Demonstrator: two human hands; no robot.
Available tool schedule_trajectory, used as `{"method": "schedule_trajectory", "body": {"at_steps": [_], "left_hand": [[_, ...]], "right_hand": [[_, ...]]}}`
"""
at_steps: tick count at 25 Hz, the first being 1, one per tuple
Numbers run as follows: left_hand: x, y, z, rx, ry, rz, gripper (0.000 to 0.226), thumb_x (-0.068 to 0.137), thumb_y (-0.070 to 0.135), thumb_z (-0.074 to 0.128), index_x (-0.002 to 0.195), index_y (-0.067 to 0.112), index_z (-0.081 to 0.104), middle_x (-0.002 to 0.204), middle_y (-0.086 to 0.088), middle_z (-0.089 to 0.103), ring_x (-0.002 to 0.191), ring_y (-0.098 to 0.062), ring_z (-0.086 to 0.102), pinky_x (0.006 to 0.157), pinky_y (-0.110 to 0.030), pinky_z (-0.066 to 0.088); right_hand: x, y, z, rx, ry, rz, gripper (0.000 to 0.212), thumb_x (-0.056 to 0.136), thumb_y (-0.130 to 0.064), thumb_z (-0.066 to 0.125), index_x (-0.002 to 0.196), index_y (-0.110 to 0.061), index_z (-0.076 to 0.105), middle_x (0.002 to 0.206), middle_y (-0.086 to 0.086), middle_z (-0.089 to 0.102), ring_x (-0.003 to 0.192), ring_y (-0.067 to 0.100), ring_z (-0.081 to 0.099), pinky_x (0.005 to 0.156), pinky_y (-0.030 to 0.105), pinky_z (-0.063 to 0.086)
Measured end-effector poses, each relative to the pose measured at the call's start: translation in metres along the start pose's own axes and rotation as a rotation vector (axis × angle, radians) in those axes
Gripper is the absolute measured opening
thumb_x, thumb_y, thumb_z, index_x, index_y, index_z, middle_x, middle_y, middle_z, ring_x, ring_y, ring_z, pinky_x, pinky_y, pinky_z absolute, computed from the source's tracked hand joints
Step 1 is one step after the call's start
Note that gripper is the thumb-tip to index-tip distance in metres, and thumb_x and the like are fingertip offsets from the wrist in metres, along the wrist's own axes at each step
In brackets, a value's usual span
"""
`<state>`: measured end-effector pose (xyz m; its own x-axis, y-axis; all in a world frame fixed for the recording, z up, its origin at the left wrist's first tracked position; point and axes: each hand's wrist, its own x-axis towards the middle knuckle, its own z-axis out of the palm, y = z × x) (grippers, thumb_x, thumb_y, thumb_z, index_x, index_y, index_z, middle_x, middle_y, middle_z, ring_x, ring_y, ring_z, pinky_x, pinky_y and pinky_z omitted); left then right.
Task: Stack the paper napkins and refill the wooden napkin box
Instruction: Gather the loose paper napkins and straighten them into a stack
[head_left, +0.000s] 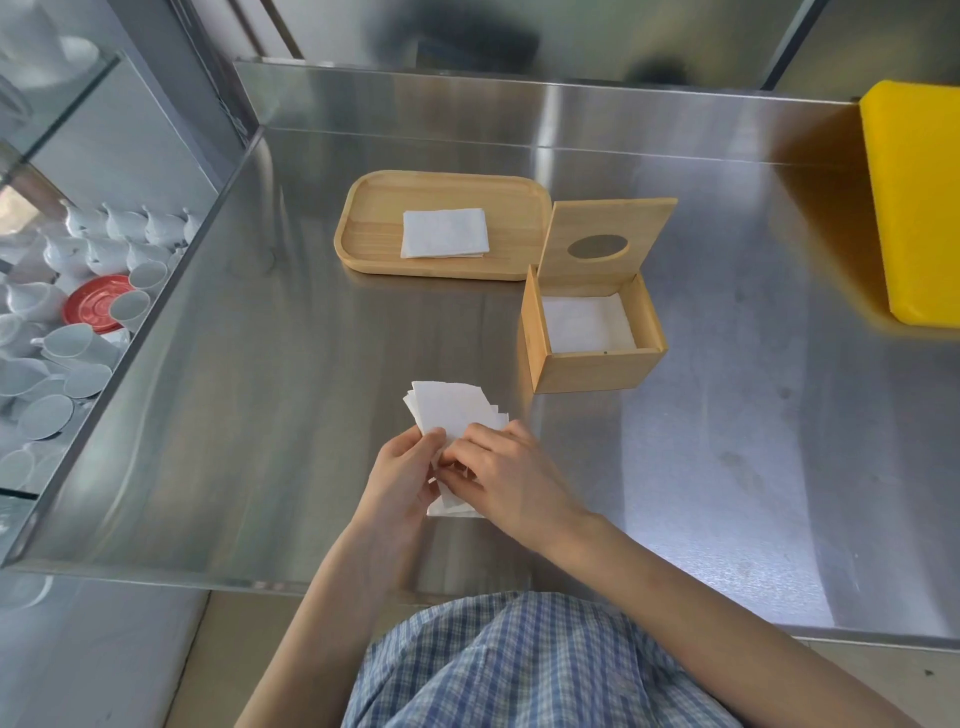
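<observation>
Ahead and to the right of the right hand (506, 480), which with the left hand (402, 475) grips the fanned napkin stack (454, 410), stands the open wooden napkin box (592, 332), nearer that right hand.

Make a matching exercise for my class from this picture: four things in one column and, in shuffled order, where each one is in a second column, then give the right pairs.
Things:
1. wooden box
2. wooden tray
3. yellow board
4. napkin bundle

Places:
A. at the table's far right edge
B. held in both hands, left hand and right hand
C. behind the box, to the left, one folded napkin on it
D. mid-table, lid raised, napkins inside

Pairs: 1-D, 2-C, 3-A, 4-B
</observation>
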<state>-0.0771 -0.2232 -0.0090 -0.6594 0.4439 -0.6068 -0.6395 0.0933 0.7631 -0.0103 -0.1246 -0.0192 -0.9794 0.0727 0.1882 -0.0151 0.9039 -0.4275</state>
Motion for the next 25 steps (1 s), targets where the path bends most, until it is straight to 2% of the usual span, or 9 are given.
{"method": "schedule_trajectory", "body": {"at_steps": [2,4,8,13,16,18,20,22,25], "left_hand": [[0.0,0.002,-0.005,-0.019,-0.003,0.019,0.029,0.094,0.004,0.039,0.08,0.007,0.063,0.06,0.0,0.068,0.054,-0.012,0.062,0.051,-0.021,0.05],[-0.001,0.006,-0.014,-0.046,0.012,0.034,0.026,0.094,0.005,0.038,0.088,0.005,0.063,0.066,-0.001,0.072,0.057,-0.013,0.066,0.047,-0.019,0.051],[0.004,0.012,-0.031,-0.082,0.092,0.037,0.021,0.094,0.007,0.039,0.103,0.003,0.058,0.091,-0.01,0.064,0.077,-0.022,0.061,0.044,-0.02,0.053],[0.008,0.009,-0.04,-0.069,0.125,0.043,0.021,0.093,0.009,0.041,0.092,0.009,0.061,0.089,-0.007,0.065,0.076,-0.021,0.063,0.05,-0.024,0.053],[0.009,0.008,-0.041,-0.07,0.128,0.033,0.02,0.093,0.01,0.041,0.097,0.007,0.061,0.091,-0.007,0.065,0.078,-0.021,0.062,0.049,-0.023,0.054],[0.01,0.007,-0.042,-0.075,0.12,0.033,0.022,0.093,0.009,0.041,0.105,0.004,0.058,0.094,-0.009,0.064,0.081,-0.024,0.062,0.054,-0.026,0.056],[0.01,0.006,-0.042,-0.075,0.122,0.034,0.023,0.093,0.009,0.041,0.107,0.003,0.058,0.099,-0.012,0.064,0.088,-0.029,0.06,0.071,-0.037,0.054],[0.01,0.005,-0.042,-0.075,0.13,0.025,0.024,0.093,0.008,0.041,0.109,0.002,0.057,0.103,-0.014,0.063,0.092,-0.031,0.059,0.086,-0.046,0.048],[0.009,0.003,-0.037,-0.069,0.099,0.013,0.024,0.094,0.008,0.04,0.111,0.002,0.056,0.1,-0.011,0.064,0.087,-0.025,0.061,0.078,-0.039,0.05]], "right_hand": [[0.002,0.002,-0.005,0.142,-0.008,0.138,0.035,0.09,-0.034,0.04,0.083,-0.013,0.067,0.081,0.002,0.07,0.074,0.02,0.066,0.073,0.026,0.037],[0.007,0.014,-0.006,0.261,-0.014,0.35,0.03,0.095,-0.029,0.042,0.099,-0.009,0.064,0.099,0.007,0.067,0.09,0.026,0.064,0.079,0.035,0.045],[0.013,0.034,0.004,0.134,-0.279,0.577,0.038,0.092,-0.028,0.053,0.123,-0.007,0.046,0.126,0.012,0.048,0.114,0.03,0.051,0.094,0.038,0.045],[0.018,0.038,0.012,0.129,-0.284,0.6,0.037,0.088,-0.025,0.059,0.117,-0.005,0.047,0.123,0.013,0.043,0.115,0.03,0.047,0.096,0.037,0.044],[0.019,0.039,0.013,0.122,-0.313,0.592,0.026,0.09,-0.023,0.055,0.108,-0.004,0.056,0.12,0.014,0.048,0.112,0.03,0.048,0.097,0.037,0.044],[0.019,0.038,0.01,0.163,-0.279,0.586,0.021,0.09,-0.018,0.053,0.106,-0.003,0.058,0.115,0.013,0.055,0.108,0.029,0.051,0.089,0.033,0.044],[0.018,0.039,0.001,0.304,-0.188,0.654,0.019,0.09,-0.013,0.053,0.106,-0.004,0.057,0.103,0.009,0.06,0.095,0.024,0.055,0.072,0.025,0.043],[0.016,0.042,-0.013,0.475,-0.109,0.731,0.023,0.09,-0.012,0.054,0.112,-0.005,0.055,0.096,0.0,0.056,0.088,0.017,0.053,0.064,0.021,0.039],[0.012,0.043,-0.038,0.689,-0.01,0.763,0.021,0.089,-0.012,0.056,0.111,-0.01,0.057,0.094,-0.004,0.059,0.084,0.013,0.056,0.059,0.017,0.044]]}}
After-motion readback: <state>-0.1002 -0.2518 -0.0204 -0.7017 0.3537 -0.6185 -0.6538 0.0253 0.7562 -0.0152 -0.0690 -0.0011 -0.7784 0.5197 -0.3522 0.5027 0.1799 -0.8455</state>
